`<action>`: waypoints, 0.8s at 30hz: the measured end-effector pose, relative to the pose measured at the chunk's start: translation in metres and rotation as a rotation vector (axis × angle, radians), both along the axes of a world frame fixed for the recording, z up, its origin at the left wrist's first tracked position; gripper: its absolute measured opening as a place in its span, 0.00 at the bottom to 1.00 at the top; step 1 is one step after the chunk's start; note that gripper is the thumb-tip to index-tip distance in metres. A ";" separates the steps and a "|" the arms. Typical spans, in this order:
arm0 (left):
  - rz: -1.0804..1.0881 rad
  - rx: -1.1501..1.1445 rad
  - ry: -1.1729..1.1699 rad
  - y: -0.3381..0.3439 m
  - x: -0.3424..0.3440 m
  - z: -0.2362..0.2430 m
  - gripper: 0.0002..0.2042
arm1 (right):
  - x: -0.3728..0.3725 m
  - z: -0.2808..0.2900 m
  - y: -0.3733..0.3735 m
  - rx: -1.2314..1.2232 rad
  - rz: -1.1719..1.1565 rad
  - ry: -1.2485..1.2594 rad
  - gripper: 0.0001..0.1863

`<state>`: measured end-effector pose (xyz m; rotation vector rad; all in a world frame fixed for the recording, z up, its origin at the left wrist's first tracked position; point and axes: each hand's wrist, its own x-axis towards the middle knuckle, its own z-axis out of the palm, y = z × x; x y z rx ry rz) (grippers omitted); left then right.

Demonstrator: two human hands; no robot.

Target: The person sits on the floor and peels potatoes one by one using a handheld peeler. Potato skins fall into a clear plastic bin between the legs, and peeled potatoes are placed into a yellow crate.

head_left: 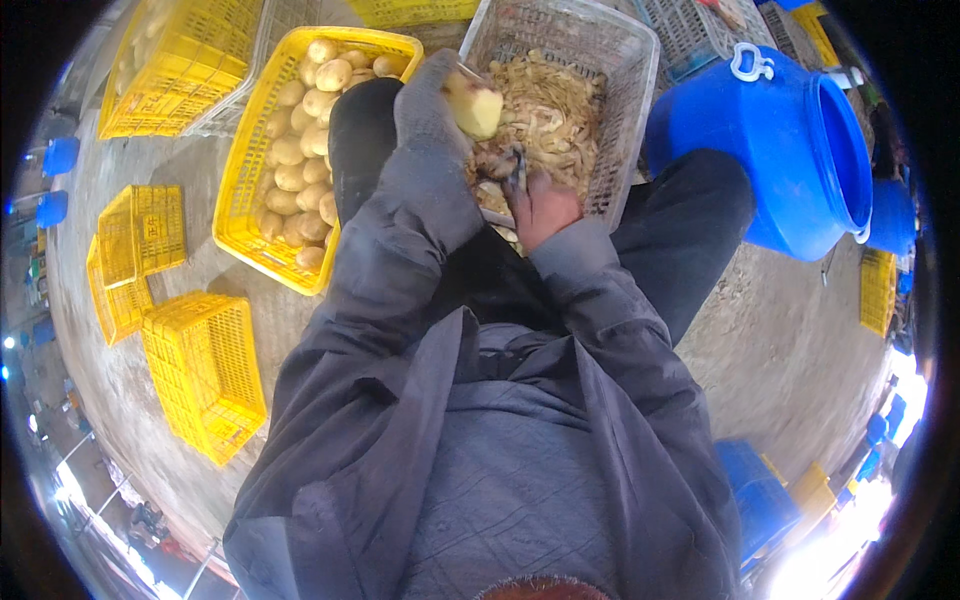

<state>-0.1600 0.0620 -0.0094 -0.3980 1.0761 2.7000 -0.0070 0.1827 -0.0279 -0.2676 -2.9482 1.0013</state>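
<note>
My left hand (pixel 425 105), in a grey glove, is closed round a large potato (pixel 475 108), held over the near left side of a grey plastic crate (pixel 640 60). Pale yellow flesh shows on the potato's near side, while some brown skin stays on its upper part. In my right hand (pixel 550 208), which is bare, is a small dark peeler (pixel 517 170); its blade end is hard to make out. The peeler is just below the potato and apart from it. Potato peelings (pixel 550 120) heap up inside the crate between my knees.
Beside my left knee stands a yellow crate (pixel 232 170) full of unpeeled potatoes (pixel 300 150). A blue barrel (pixel 760 150) lies tilted by my right knee. Yellow crates (pixel 205 375) sit on the concrete floor (pixel 760 330) at left, with stacked crates (pixel 185 60) farther back.
</note>
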 end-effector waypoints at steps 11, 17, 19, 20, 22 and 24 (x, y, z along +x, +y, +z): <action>-0.048 -0.039 -0.073 0.000 0.004 0.004 0.13 | -0.020 0.034 0.001 -0.211 0.030 0.346 0.17; -0.089 0.129 -0.049 -0.019 0.000 0.035 0.20 | -0.002 -0.028 0.005 -0.012 0.058 0.168 0.16; -0.169 0.197 -0.001 -0.029 0.000 0.029 0.20 | -0.003 -0.007 0.005 -0.224 -0.050 0.130 0.15; -0.165 0.224 -0.003 -0.028 -0.001 0.024 0.19 | -0.006 -0.002 0.006 -0.289 -0.064 0.198 0.15; -0.165 0.206 0.023 -0.024 -0.002 0.023 0.18 | -0.014 0.027 0.009 -0.377 -0.046 0.224 0.17; -0.260 0.349 0.032 -0.027 -0.009 0.012 0.18 | -0.021 0.045 0.001 -0.409 -0.045 0.276 0.18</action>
